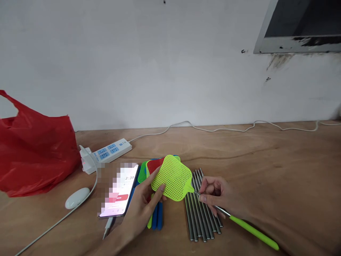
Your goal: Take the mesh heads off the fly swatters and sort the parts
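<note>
My left hand [145, 204] pinches the lower edge of a yellow-green fly swatter head [173, 177], held just above the table. My right hand [217, 197] is closed on a thin metal rod [223, 212] whose tip meets the head's neck; the rod ends in a green handle [253, 232] toward the lower right. Under the head lies a pile of other swatter heads [149, 168] in green, red and blue. Several bare metal rods [201, 217] lie side by side beneath my right hand.
A phone [119, 193] with a lit screen lies left of the pile. A white power strip [108, 153] and its cable [221, 128] run along the back of the wooden table [279, 167]. A red plastic bag [34, 149] sits far left, with a small white device [77, 197] near it.
</note>
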A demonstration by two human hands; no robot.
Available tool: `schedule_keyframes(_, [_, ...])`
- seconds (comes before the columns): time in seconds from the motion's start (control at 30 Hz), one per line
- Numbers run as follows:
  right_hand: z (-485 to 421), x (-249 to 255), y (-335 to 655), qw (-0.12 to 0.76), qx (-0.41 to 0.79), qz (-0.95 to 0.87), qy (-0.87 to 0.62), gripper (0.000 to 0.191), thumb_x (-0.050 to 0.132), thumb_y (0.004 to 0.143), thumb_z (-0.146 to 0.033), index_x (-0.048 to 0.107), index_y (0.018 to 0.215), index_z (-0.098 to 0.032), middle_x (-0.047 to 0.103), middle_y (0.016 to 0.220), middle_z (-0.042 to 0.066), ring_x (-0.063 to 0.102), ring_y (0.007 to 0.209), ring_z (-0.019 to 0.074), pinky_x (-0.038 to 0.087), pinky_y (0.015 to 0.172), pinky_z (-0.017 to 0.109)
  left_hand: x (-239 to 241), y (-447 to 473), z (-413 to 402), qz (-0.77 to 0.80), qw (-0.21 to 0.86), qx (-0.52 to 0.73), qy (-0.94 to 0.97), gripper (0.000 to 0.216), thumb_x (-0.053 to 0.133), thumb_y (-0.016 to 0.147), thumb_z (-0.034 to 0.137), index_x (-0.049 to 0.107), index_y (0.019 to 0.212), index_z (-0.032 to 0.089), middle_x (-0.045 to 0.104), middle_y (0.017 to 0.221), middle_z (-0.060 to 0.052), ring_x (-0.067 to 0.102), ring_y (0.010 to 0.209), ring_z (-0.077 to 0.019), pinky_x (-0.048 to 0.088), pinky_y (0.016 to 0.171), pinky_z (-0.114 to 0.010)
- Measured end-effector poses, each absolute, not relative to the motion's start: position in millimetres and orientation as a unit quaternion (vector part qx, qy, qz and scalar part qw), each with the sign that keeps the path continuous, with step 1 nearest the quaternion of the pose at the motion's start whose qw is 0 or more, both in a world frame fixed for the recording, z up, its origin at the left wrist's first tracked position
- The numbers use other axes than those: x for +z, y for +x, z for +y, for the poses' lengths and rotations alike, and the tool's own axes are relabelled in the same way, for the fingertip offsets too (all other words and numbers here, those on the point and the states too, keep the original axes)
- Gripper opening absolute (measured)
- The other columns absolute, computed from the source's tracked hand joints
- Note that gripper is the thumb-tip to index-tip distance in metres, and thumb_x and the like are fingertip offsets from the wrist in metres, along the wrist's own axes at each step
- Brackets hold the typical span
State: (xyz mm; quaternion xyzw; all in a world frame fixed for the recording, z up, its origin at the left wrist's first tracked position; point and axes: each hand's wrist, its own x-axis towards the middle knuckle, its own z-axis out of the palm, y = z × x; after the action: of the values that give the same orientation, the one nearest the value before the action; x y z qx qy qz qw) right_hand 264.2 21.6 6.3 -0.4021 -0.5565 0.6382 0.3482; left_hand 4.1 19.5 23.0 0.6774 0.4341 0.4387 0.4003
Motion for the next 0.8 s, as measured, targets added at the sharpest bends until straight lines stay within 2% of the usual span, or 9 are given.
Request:
schedule_keyframes(0.17, [21.6,2.9,263.8,0.356,0.633,-0.557,-0.403,0.040,0.078,0.074,-0.050,0.051,0.077,-0.021,0.058,0.040,-0.008,0.033,0.025,0.0037,0.024,0.027,0.014,23.9,5.7,16.4,0.436,0.405,0.431,0.679,0.063,0.057,0.095,0.041,0.040,0.153,0.023,0.069,0.108,-0.007,0.064,0.073,-0.0182,0.061,0.069,-0.034])
schedule_keyframes(0.3, [23.0,0.3,264.6,0.361,0.625,-0.555,-0.414,0.043,0.078,0.073,-0.054,0.051,0.076,-0.021,0.058,0.039,-0.008,0.031,0.023,0.0042,0.023,0.026,0.015,20.1,0.9,16.7,0.448,0.395,0.414,0.687,0.065,0.057,0.095,0.043,0.037,0.154,0.024,0.069,0.111,-0.009,0.064,0.078,-0.0208,0.060,0.077,-0.040])
schedule_keyframes(0.4, [26.1,0.5,265.2,0.369,0.630,-0.541,-0.418,0.043,0.080,0.071,-0.055,0.055,0.076,-0.020,0.058,0.039,-0.007,0.031,0.023,0.0047,0.021,0.026,0.016,19.6,-3.8,19.4,0.446,0.365,0.406,0.709,0.065,0.059,0.096,0.042,0.034,0.155,0.030,0.061,0.131,-0.010,0.063,0.096,-0.0242,0.057,0.088,-0.043])
schedule_keyframes(0.5, [31.1,2.6,266.3,0.425,0.633,-0.494,-0.418,0.043,0.085,0.066,-0.052,0.058,0.073,-0.018,0.054,0.036,-0.007,0.034,0.026,0.0053,0.022,0.030,0.017,23.9,-4.8,22.2,0.433,0.320,0.443,0.717,0.062,0.054,0.099,0.037,0.029,0.155,0.035,0.052,0.141,-0.008,0.060,0.101,-0.0230,0.055,0.089,-0.042])
schedule_keyframes(0.57, [34.7,5.1,267.5,0.471,0.625,-0.458,-0.421,0.043,0.086,0.065,-0.051,0.059,0.071,-0.018,0.051,0.035,-0.007,0.034,0.029,0.0046,0.022,0.033,0.017,27.7,-3.7,23.5,0.431,0.295,0.472,0.710,0.057,0.051,0.100,0.034,0.031,0.153,0.034,0.054,0.136,-0.008,0.058,0.103,-0.0217,0.054,0.087,-0.039])
schedule_keyframes(0.63, [37.9,8.1,268.8,0.503,0.616,-0.429,-0.428,0.044,0.084,0.066,-0.053,0.058,0.072,-0.018,0.049,0.036,-0.009,0.032,0.031,0.0037,0.021,0.034,0.016,30.5,-2.3,24.0,0.434,0.287,0.476,0.709,0.048,0.050,0.101,0.031,0.039,0.147,0.031,0.059,0.124,-0.007,0.058,0.102,-0.0209,0.053,0.085,-0.035])
schedule_keyframes(0.8, [42.8,11.9,269.2,0.535,0.612,-0.385,-0.438,0.054,0.086,0.057,-0.060,0.051,0.069,-0.021,0.045,0.036,-0.010,0.027,0.031,0.0033,0.017,0.032,0.016,29.3,0.4,22.5,0.418,0.297,0.413,0.752,0.020,0.049,0.101,0.029,0.057,0.119,0.024,0.064,0.098,-0.003,0.060,0.084,-0.0173,0.049,0.071,-0.029])
